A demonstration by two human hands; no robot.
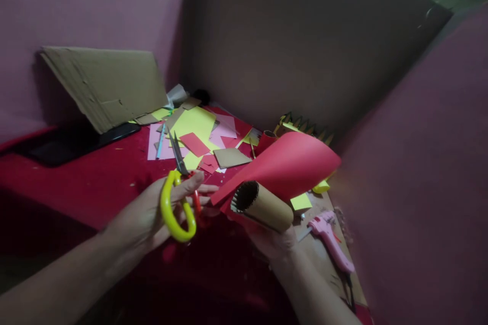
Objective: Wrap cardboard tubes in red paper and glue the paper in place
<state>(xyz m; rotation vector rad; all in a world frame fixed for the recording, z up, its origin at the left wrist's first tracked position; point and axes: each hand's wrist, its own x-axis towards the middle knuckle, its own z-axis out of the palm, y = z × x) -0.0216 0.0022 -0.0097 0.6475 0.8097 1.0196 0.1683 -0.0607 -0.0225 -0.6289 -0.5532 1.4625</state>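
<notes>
My left hand [150, 208] is closed on a pair of scissors [176, 179] with a yellow handle, the blades pointing up and away from me. Its fingertips reach the near edge of a curled red paper sheet [282, 165]. From underneath, my right hand [276, 244] grips a brown cardboard tube [272, 208], its ridged open end turned toward the left. The red sheet rises behind the tube and flares out to the right. Most of my right fingers are hidden under the tube and paper.
Yellow paper [196, 121], pink paper [224, 128] and cardboard pieces [231, 158] lie on the red tabletop. A large folded cardboard sheet [114, 84] leans at the left above a black flat item [118, 133]. A pink glue gun [331, 241] rests at the right edge.
</notes>
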